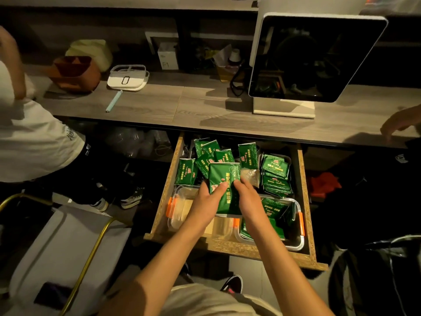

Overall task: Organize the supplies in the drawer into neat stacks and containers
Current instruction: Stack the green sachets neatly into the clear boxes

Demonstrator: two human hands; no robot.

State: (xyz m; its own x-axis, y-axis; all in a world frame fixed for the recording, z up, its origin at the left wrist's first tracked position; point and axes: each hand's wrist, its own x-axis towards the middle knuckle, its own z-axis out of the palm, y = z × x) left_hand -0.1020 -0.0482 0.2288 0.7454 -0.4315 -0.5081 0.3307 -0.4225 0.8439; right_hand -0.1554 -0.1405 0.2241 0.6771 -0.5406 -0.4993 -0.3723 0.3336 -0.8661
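Head view: both hands [227,199] grip glossy green flat packets [224,179].

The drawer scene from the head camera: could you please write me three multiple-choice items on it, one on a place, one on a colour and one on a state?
1. Where does the light blue pen lie?
A. On the wooden counter, in front of the white tray
B. Inside the drawer
C. On the floor

2. What colour are the clips on the clear plastic containers in the drawer?
A. Blue
B. Orange
C. White

3. What are the two hands doing?
A. Resting flat on the counter
B. Together holding a stack of green packets
C. Pushing the drawer shut

Answers:
1 A: the pen lies on the counter, just before the white tray.
2 B: an orange clip sits on the right container in the drawer.
3 B: the left hand and right hand grip the green packets from either side.
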